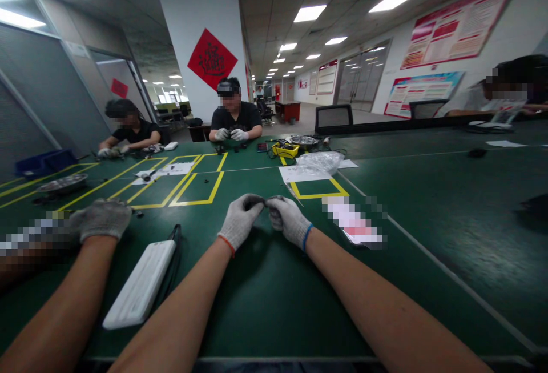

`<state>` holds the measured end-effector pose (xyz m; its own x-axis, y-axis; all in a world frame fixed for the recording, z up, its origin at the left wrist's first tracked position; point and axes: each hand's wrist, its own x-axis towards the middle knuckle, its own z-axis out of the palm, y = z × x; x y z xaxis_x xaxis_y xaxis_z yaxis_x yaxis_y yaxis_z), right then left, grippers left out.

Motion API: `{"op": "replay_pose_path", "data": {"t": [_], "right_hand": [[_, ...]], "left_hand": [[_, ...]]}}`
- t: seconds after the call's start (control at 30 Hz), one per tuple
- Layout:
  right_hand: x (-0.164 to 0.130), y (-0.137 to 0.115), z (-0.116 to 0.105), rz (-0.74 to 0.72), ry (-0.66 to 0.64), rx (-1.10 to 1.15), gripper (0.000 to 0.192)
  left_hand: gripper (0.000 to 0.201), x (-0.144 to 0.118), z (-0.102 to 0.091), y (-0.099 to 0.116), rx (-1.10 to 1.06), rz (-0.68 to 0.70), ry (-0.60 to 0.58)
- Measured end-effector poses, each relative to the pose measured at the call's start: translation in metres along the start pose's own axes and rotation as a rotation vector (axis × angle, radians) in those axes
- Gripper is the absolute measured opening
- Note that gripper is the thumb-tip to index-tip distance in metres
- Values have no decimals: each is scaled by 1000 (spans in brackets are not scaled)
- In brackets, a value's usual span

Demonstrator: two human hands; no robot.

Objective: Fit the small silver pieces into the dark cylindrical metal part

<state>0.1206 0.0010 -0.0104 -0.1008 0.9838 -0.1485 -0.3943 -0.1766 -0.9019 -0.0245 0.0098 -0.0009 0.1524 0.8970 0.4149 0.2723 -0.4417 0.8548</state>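
Observation:
Both my hands wear grey knit gloves and meet just above the green table (pixel 265 304). My left hand (pixel 238 221) and my right hand (pixel 289 220) have their fingertips pressed together around a small dark part (pixel 266 200), which is mostly hidden by the fingers. A thin metal tool (pixel 295 193) lies on the mat just beyond my right hand.
A white power bank (pixel 141 284) with a black cable lies to the left. A neighbour's gloved hand (pixel 103 219) rests beyond it. A blurred card (pixel 355 221) lies to the right. Yellow-taped squares (pixel 197 187), a plastic bag (pixel 319 161), and people seated opposite fill the far side.

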Motion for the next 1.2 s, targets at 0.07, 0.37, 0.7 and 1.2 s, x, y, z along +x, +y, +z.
{"op": "replay_pose_path", "data": {"t": [0.07, 0.37, 0.7, 1.2], "right_hand": [[-1, -1, 1, -4, 29, -23, 32], [-2, -2, 3, 22, 21, -53, 33], [-4, -4, -2, 118, -121, 7, 38], [1, -2, -3, 147, -142, 52, 41]], "left_hand": [[14, 0, 0, -1, 7, -6, -2], [13, -1, -1, 1, 17, 47, -23], [16, -1, -1, -1, 23, 14, 6], [15, -1, 0, 2, -11, 19, -17]]}}
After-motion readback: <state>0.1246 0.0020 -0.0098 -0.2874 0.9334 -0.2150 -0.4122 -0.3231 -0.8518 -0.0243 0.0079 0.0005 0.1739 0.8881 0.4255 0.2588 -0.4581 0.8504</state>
